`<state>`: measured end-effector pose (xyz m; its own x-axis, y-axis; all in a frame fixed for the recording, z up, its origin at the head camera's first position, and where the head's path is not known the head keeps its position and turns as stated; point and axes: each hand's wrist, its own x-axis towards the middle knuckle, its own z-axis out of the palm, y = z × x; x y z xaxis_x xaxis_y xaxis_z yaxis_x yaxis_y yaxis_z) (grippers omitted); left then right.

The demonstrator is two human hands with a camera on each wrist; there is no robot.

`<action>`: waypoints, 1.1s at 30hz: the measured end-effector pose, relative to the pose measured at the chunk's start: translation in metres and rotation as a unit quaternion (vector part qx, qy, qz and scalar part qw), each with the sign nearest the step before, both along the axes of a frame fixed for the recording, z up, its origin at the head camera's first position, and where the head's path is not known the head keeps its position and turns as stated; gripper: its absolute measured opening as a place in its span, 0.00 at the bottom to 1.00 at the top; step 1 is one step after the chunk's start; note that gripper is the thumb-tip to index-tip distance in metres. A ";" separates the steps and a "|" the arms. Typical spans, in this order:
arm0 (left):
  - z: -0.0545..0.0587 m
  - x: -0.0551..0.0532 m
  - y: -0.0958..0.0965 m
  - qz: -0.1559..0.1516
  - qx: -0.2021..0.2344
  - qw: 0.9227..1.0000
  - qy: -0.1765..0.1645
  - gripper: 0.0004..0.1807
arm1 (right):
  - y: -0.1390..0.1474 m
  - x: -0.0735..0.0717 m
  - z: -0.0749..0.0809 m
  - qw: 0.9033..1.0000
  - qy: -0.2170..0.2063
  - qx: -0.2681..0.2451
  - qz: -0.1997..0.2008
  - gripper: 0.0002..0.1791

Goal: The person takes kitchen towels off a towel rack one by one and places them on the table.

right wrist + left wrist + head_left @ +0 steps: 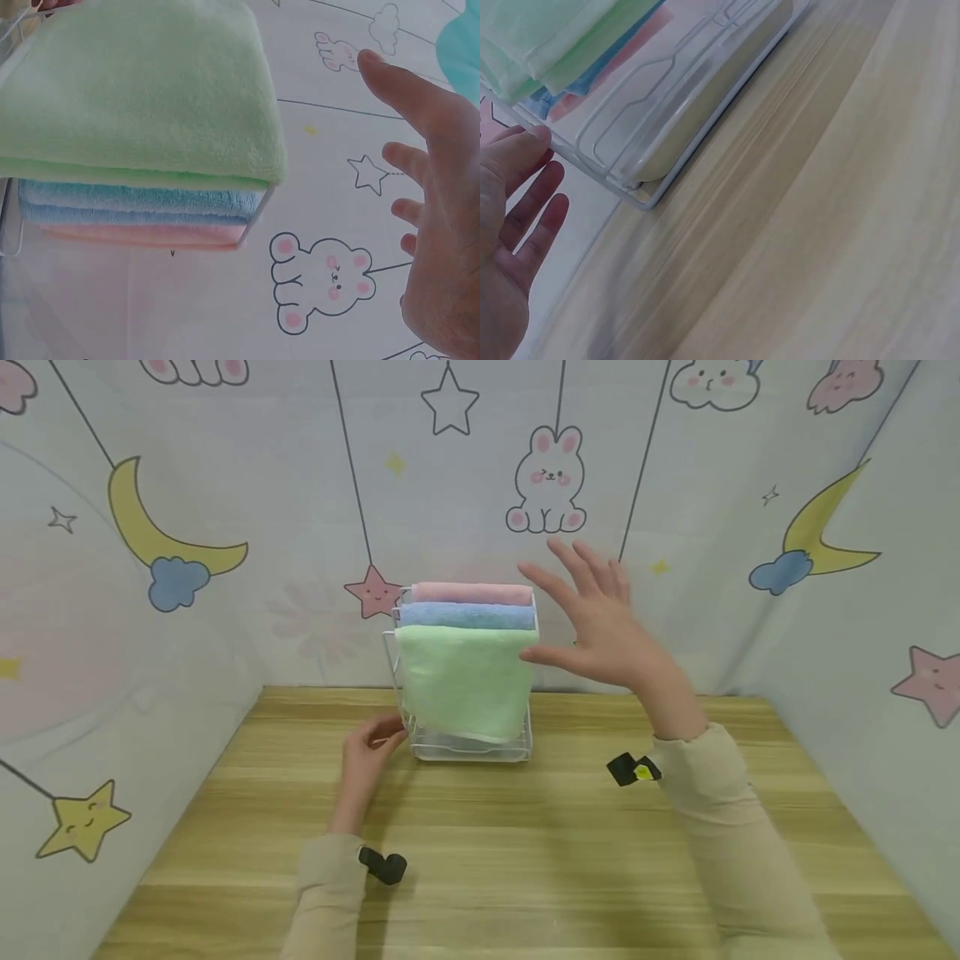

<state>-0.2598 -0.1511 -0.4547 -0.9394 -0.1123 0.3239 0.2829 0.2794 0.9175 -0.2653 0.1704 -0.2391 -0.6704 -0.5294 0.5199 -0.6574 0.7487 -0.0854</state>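
Observation:
A white wire towel rack [530, 727] stands on the table with three towels draped over its bars. The green towel [465, 681] hangs in front, the blue towel [468, 616] behind it, and the pink towel [472, 594] at the back. At the rack's lower left side, my left hand [367, 752] pinches a frame wire; the left wrist view has the thumb [532, 142] on that wire, other fingers spread. My right hand [607, 631] is raised to the right of the towels, fingers apart and holding nothing. In the right wrist view a gap separates it from the green towel.
A clear tray [705, 97] sits in the bottom of the rack. The wood-grain table [480, 860] meets a white cloth backdrop [300, 527] printed with moons, stars and bunnies, which runs along the back and both sides.

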 end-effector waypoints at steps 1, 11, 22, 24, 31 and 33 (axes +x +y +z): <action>0.000 0.000 0.001 0.002 -0.003 1.000 -0.002 0.13 | -0.002 -0.001 0.000 1.000 -0.002 0.001 0.002 0.47; -0.020 -0.013 0.002 0.016 -0.004 1.000 0.003 0.08 | -0.024 -0.003 -0.004 1.000 -0.024 0.002 0.015 0.46; -0.031 -0.025 -0.007 0.010 -0.119 0.993 0.021 0.08 | -0.040 -0.005 -0.008 0.999 -0.029 -0.001 0.031 0.46; -0.029 -0.025 -0.008 0.005 -0.127 0.992 0.024 0.08 | -0.042 -0.006 -0.009 0.999 -0.034 0.000 0.035 0.45; -0.025 -0.025 -0.008 -0.009 -0.120 0.993 0.010 0.08 | -0.050 -0.010 -0.013 0.997 -0.062 0.001 0.045 0.43; -0.025 -0.026 -0.008 -0.009 -0.114 0.993 0.003 0.08 | -0.053 -0.011 -0.014 0.997 -0.064 -0.005 0.052 0.41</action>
<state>-0.2860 -0.1589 -0.4797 -0.9384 -0.0176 0.3452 0.2960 0.4746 0.8289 -0.2767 0.1170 -0.2533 -0.6741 -0.5941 0.4389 -0.7140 0.6763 -0.1811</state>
